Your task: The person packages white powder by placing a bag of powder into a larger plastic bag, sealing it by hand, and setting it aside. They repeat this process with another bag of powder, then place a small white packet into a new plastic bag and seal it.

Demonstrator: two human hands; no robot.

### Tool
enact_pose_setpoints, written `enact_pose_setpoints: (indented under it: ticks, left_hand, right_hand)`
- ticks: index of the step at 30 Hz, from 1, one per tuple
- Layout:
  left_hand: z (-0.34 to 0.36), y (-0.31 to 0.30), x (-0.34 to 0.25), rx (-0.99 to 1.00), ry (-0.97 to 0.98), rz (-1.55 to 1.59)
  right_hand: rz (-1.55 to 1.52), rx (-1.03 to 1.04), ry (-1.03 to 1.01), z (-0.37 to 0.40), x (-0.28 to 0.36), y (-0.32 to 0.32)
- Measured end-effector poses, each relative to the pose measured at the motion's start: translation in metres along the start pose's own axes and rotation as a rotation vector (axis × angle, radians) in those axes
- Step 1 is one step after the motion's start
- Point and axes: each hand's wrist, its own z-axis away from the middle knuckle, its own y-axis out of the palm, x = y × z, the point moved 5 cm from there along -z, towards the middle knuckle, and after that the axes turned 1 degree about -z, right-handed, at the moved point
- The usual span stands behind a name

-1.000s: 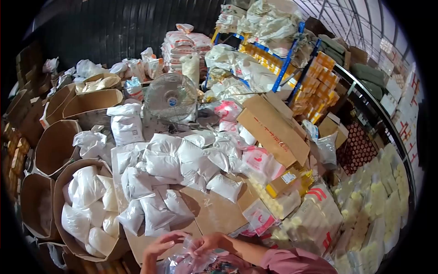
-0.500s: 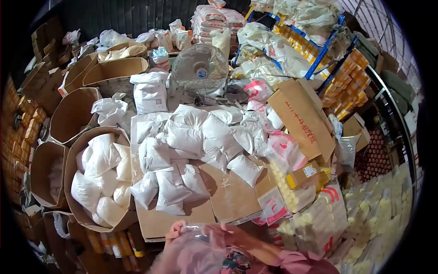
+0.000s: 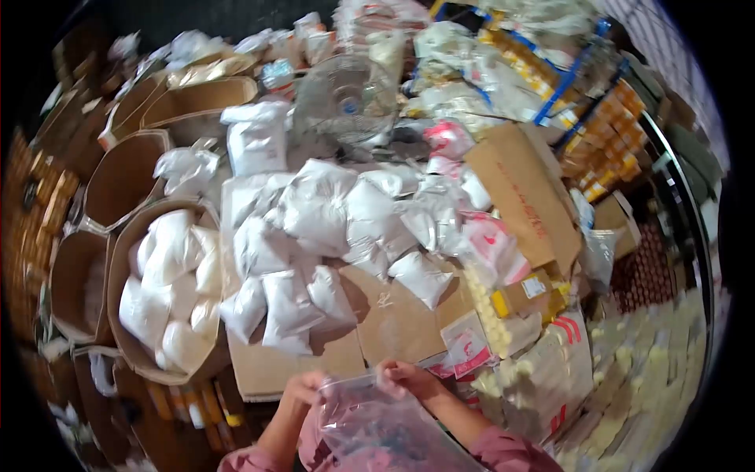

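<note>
A clear plastic bag (image 3: 377,421) hangs between my two hands at the bottom of the view, its top edge stretched across. My left hand (image 3: 305,389) pinches the bag's left top corner. The right top part of the bag is in the closed fingers of my right hand (image 3: 403,377). Just beyond my hands lies flat cardboard (image 3: 397,334), and on it sits a pile of filled white bags (image 3: 318,212). One white bag (image 3: 421,277) lies at the pile's right front.
At the left, a round cardboard box (image 3: 126,346) holds filled white bags. A fan (image 3: 346,102) stands behind the pile. To the right are a large tilted carton (image 3: 515,197), a small yellow box (image 3: 521,296) and long clear packs (image 3: 645,393).
My hands have moved slightly apart and spread the clear bag, which now hangs down flatter. The surroundings sit slightly higher in view and are blurred.
</note>
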Motion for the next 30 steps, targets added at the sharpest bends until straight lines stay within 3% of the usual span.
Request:
enact_pose_setpoints:
  ticks: [2,4,6,8,9,11,14,17,20,22,26,28,30]
  left_hand:
    - [0.047,-0.025,0.026,-0.410,-0.359,-0.120]
    - [0.038,-0.020,0.028,-0.573,-0.461,-0.134]
    - [0.040,-0.024,0.027,-0.710,-0.541,-0.200]
    - [0.054,-0.029,0.033,-0.837,-0.576,-0.300]
    - [0.075,-0.037,0.045,-0.822,-0.600,-0.335]
    - [0.110,-0.042,0.062,-0.928,-0.569,-0.286]
    - [0.143,-0.044,0.079,-1.020,-0.542,-0.161]
    - [0.154,-0.037,0.084,-1.121,-0.541,-0.073]
    - [0.159,-0.046,0.093,-1.194,-0.373,-0.045]
    - [0.172,-0.062,0.101,-1.352,-0.304,-0.068]
    - [0.199,-0.100,0.117,-1.701,-0.184,-0.110]
    - [0.213,-0.119,0.115,-1.881,-0.202,-0.258]
    - [0.226,-0.141,0.108,-2.022,-0.081,-0.266]
  right_hand:
    - [-0.027,-0.163,0.000,0.003,-0.005,-0.015]
    - [-0.123,-0.304,-0.043,0.006,-0.015,-0.036]
    - [-0.223,-0.106,-0.142,-0.005,-0.022,-0.051]
    - [-0.155,-0.138,-0.118,-0.002,-0.036,-0.079]
    - [-0.029,-0.255,-0.037,0.004,-0.042,-0.100]
    - [0.127,-0.513,0.082,0.009,-0.044,-0.098]
    - [0.179,-0.308,0.191,0.003,-0.078,-0.121]
    - [0.240,-0.374,0.294,-0.007,-0.097,-0.128]
    - [0.273,-0.394,0.370,-0.021,-0.104,-0.132]
    - [0.307,-0.455,0.410,-0.034,-0.099,-0.129]
    - [0.480,-0.531,0.280,-0.076,-0.107,-0.148]
    - [0.772,-0.657,0.131,-0.112,-0.113,-0.177]
    - [0.930,-0.785,0.027,-0.140,-0.130,-0.189]
